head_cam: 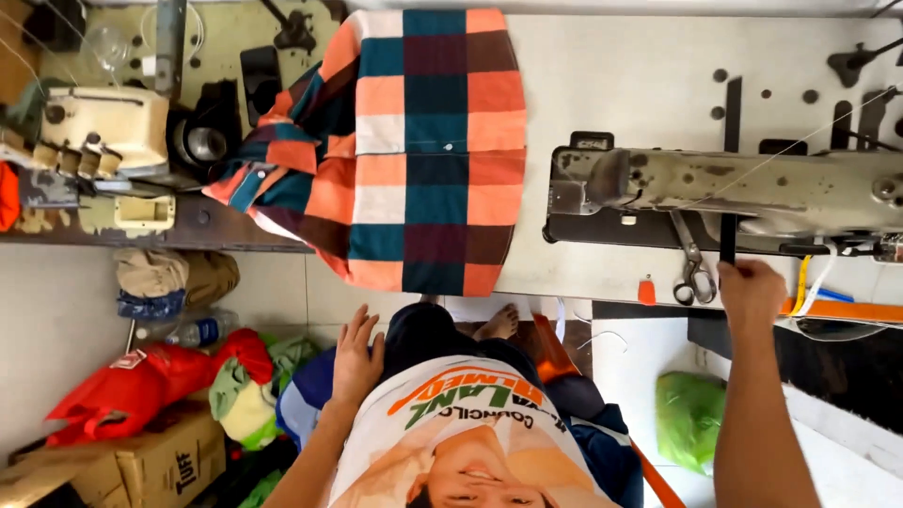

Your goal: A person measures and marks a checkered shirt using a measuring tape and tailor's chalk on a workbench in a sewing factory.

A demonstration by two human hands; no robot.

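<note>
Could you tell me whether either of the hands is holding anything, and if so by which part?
The right hand grips a narrow black strip at its lower end, beside the scissors. The left hand holds nothing; it rests open on the lap.

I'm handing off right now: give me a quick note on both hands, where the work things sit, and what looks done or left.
Left hand: open, resting on the lap, holding nothing.
Right hand: closed on a dark strip at the sewing machine.
Checked shirt: spread flat on the table, left of the machine, hem over the near edge.
Scissors: beside the right hand.
Done: shirt laid out. Left: no stitching visible under way.
</note>
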